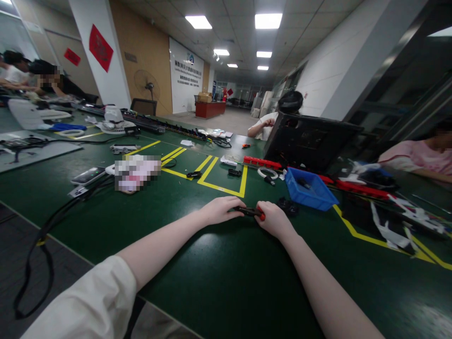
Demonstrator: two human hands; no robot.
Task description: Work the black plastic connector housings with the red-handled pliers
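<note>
Just above the green table [197, 263], both my hands meet in front of me. In my right hand [274, 219] is a small hand tool with a dark body and a red handle end [261, 214]; its exact kind is not clear. Fingers and thumb of my left hand [222, 210] close on the left, dark end [243, 210], where I cannot tell whether it is the tool itself or a separate black piece. Small black parts [287, 206] lie right of my right hand, beside a blue tray [310, 202] holding a dark item.
Yellow tape [222, 190] marks the table beyond my hands, with small black pieces [234, 172] near it. A blurred phone [137, 174] and cables [63, 207] lie left. A large black casing [307, 141] stands at the far right. Other people sit around the table.
</note>
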